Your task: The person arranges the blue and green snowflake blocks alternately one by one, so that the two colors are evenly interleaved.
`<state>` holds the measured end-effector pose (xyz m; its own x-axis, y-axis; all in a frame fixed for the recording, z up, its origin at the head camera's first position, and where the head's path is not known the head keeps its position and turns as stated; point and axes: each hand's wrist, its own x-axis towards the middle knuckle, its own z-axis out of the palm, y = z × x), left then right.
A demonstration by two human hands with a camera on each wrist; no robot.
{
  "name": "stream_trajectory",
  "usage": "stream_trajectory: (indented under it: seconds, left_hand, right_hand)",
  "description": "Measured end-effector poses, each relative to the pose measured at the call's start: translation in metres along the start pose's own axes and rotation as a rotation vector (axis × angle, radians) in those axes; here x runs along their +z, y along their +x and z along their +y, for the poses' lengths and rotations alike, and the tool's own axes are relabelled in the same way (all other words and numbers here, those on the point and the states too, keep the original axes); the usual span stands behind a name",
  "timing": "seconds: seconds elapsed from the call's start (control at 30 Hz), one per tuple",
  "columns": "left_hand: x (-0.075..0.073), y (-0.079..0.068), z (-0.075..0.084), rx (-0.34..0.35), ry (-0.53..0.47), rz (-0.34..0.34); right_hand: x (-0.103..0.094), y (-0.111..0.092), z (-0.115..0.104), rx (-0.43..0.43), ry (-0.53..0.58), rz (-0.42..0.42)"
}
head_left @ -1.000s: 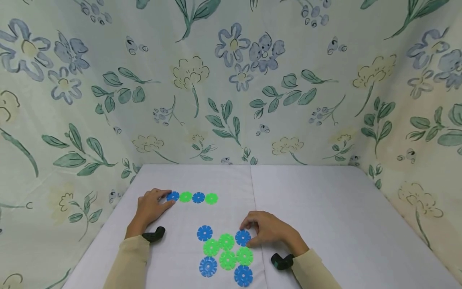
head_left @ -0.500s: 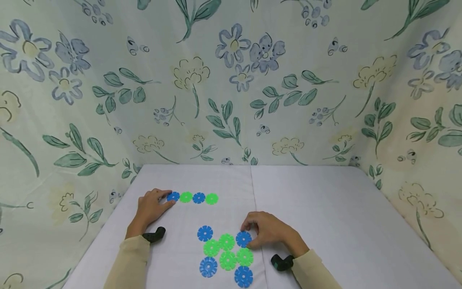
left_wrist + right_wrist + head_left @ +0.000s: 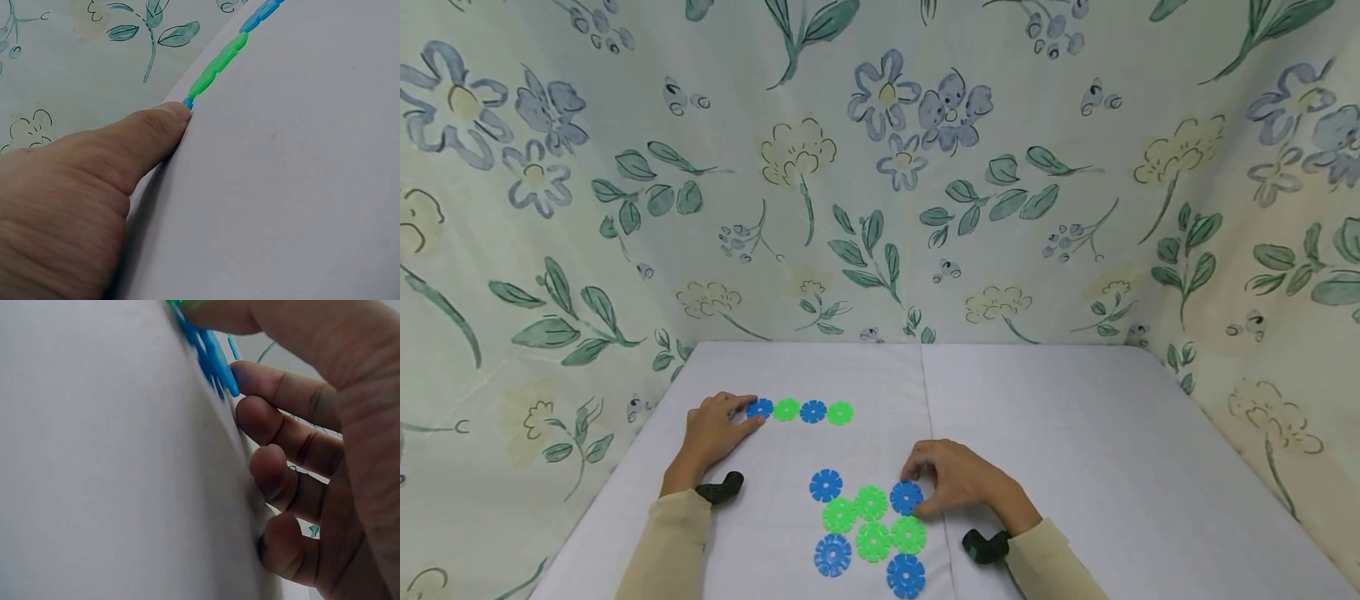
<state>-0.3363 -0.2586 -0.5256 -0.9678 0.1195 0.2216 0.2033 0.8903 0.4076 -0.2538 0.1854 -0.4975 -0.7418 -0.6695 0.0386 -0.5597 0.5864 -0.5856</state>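
Note:
Four-in-a-line wording aside, a short row of notched plastic interlocking discs lies on the white cloth at the far left, blue and green by turns. My left hand (image 3: 715,429) pinches the leftmost blue disc (image 3: 761,408) between thumb and fingers; in the left wrist view the thumb covers most of it. A green disc (image 3: 219,65) adjoins it. Nearer me, my right hand (image 3: 958,479) pinches another blue disc (image 3: 906,497) at the right of a loose cluster. The right wrist view shows that disc's edge (image 3: 215,359) tilted between thumb and index finger, the other fingers curled.
The cluster holds several green discs (image 3: 872,542) close together, with blue discs (image 3: 832,555) around them. A seam runs down the white tablecloth (image 3: 1075,450) just right of the cluster. Floral curtains (image 3: 880,208) stand behind and at both sides.
The blue disc in my right hand has shifted very slightly towards me. My left hand and the row of discs stay in place.

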Motion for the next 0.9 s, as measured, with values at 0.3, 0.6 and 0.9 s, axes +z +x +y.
stream_trajectory:
  seconds: [0.3,0.6,0.9]
  left_hand:
    - [0.0008,0.0000,-0.0009,-0.001,0.002,0.003]
    - [0.0009,-0.0006,-0.0015,-0.007,0.003,0.008]
    - [0.0025,0.0007,-0.0004,0.002,0.004,0.010]
  right_hand:
    - [-0.0017,0.0000,0.0004,0.020,0.030,0.020]
    - [-0.0017,0.0006,0.0002,0.019,0.024,0.049]
    - [-0.0038,-0.0017,-0.0007,0.018,-0.021,0.137]
